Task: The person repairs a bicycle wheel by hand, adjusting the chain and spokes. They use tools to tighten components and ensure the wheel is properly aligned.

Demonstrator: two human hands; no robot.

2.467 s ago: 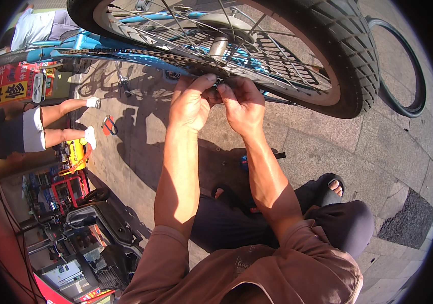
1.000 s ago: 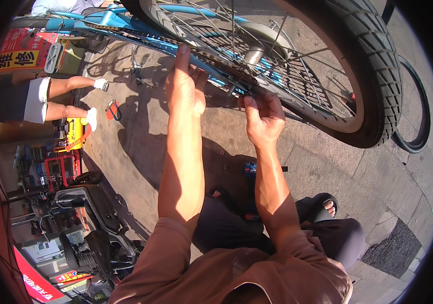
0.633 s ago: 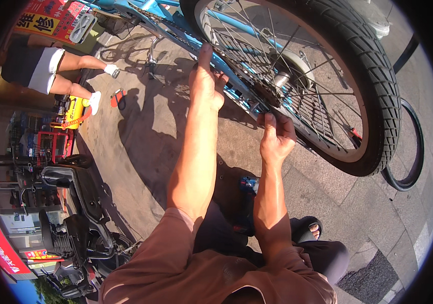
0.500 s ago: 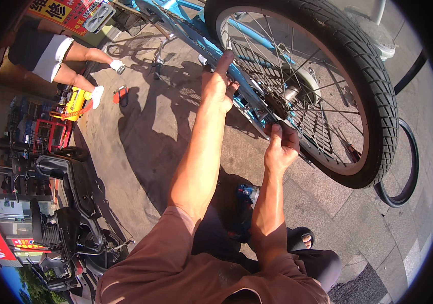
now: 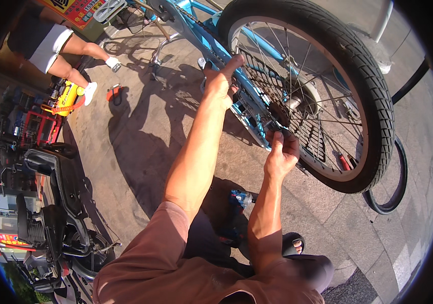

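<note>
A light-blue bicycle frame (image 5: 211, 43) reaches from the top of the view to the rear wheel (image 5: 379, 91), which has a thick black tyre. My left hand (image 5: 220, 85) is closed round a blue frame tube beside the chain, one digit stretched along its top. At the rear end of the frame, just below the sprocket (image 5: 279, 113), my right hand (image 5: 282, 154) pinches with thumb and fingers close together. What lies between those fingertips is too small and hidden to name. The chain (image 5: 263, 93) runs toward the sprocket.
A blue power drill (image 5: 239, 200) is on the ground between my arms. A loose black tyre (image 5: 396, 192) lies right of the wheel. Red-handled tools (image 5: 345, 162) show behind the spokes. A dark motorcycle (image 5: 59, 202) stands at left; another person's legs (image 5: 74, 55) are at upper left.
The view has shifted a little, and more of the chain and sprocket shows now. Both hands keep nearly the same places on the bicycle.
</note>
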